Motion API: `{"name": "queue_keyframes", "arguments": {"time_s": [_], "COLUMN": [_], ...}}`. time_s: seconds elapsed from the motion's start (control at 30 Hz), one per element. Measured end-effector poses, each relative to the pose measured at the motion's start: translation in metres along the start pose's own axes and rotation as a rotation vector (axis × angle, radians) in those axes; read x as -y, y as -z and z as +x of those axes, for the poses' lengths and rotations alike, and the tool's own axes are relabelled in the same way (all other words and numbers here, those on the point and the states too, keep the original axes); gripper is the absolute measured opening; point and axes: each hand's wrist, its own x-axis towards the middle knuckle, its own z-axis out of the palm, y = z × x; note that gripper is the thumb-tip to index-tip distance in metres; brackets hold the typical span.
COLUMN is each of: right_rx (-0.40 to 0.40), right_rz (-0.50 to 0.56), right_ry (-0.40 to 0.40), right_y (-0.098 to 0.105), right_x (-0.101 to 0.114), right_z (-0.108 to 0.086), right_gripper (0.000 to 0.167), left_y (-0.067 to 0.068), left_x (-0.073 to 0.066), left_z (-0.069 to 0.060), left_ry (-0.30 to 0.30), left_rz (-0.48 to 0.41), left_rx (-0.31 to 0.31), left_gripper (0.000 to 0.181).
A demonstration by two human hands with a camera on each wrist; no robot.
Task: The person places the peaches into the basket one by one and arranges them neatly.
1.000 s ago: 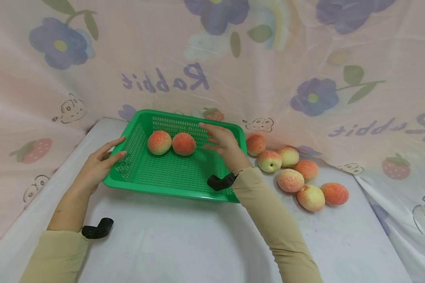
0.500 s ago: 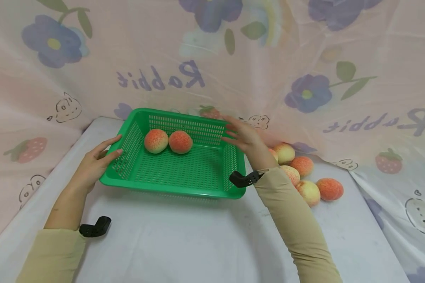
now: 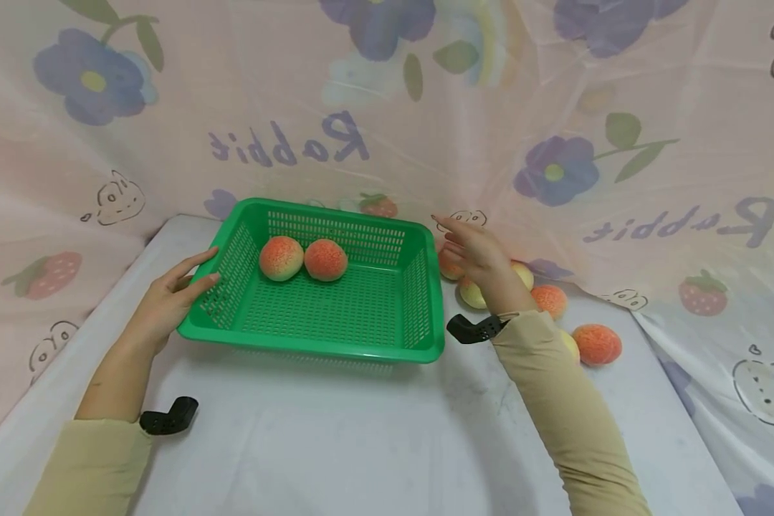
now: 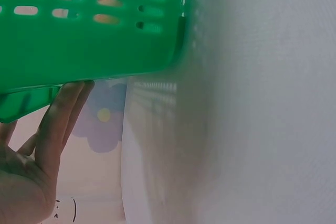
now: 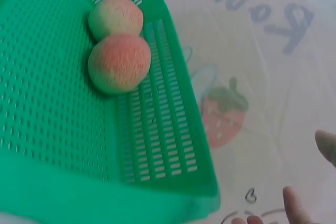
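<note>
My left hand [image 3: 164,301] holds the left rim of a green plastic basket [image 3: 309,347], with thumb and index finger at the rim; in the left wrist view its longer fingers [image 4: 55,124] reach the basket's outside. Two red-and-yellow peaches [image 3: 281,259] sit side by side near the basket's back wall. Just past the basket's right side, my right hand [image 3: 484,261] hovers with fingers spread and nothing held. Below and behind it are loose peaches [image 3: 596,345], some partly hidden by the hand and sleeve. The right wrist view shows the basket's peaches [image 5: 119,64] and a few fingertips.
A white cloth-covered table [image 3: 335,437] lies under everything. Behind it hangs a printed curtain [image 3: 426,158] with flowers and lettering, close to the basket's back rim. Black camera mounts [image 3: 170,416] sit on both wrists.
My right hand has moved from above the inside of the basket rightward, out over its right rim to the loose peaches. The left hand stays at the basket's left rim.
</note>
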Motion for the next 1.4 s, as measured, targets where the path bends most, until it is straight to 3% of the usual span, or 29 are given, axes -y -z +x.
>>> {"name": "queue_keyframes", "arguments": {"time_s": [0.17, 0.37, 0.5, 0.7, 0.83, 1.03, 1.4], "right_rx": [-0.018, -0.029, -0.066, -0.161, -0.196, -0.237, -0.254], "right_rz": [-0.006, -0.087, -0.146, -0.233, -0.225, -0.228, -0.228], "right_ry": [0.023, 0.045, 0.070, 0.132, 0.124, 0.077, 0.095], "right_y": [0.013, 0.028, 0.035, 0.045, 0.052, 0.057, 0.062], "right_x": [-0.004, -0.008, -0.012, -0.024, -0.032, -0.041, -0.054], "right_z": [0.000, -0.002, -0.002, 0.003, 0.004, 0.003, 0.008], "right_gripper": [0.057, 0.060, 0.064, 0.056, 0.051, 0.064, 0.075], "left_y": [0.000, 0.000, 0.000, 0.001, 0.000, -0.001, 0.000], "left_x": [0.001, 0.000, 0.000, 0.000, -0.001, -0.001, 0.001], "left_z": [0.000, -0.001, -0.001, -0.001, -0.001, 0.000, 0.001], "left_ry": [-0.002, -0.011, -0.011, -0.017, -0.013, -0.008, -0.011], "left_rz": [-0.004, -0.006, -0.006, -0.015, -0.022, -0.022, -0.028], "left_rx": [0.000, -0.001, -0.002, -0.005, -0.003, -0.005, -0.006], "left_gripper": [0.061, 0.060, 0.061, 0.061, 0.061, 0.061, 0.061]}}
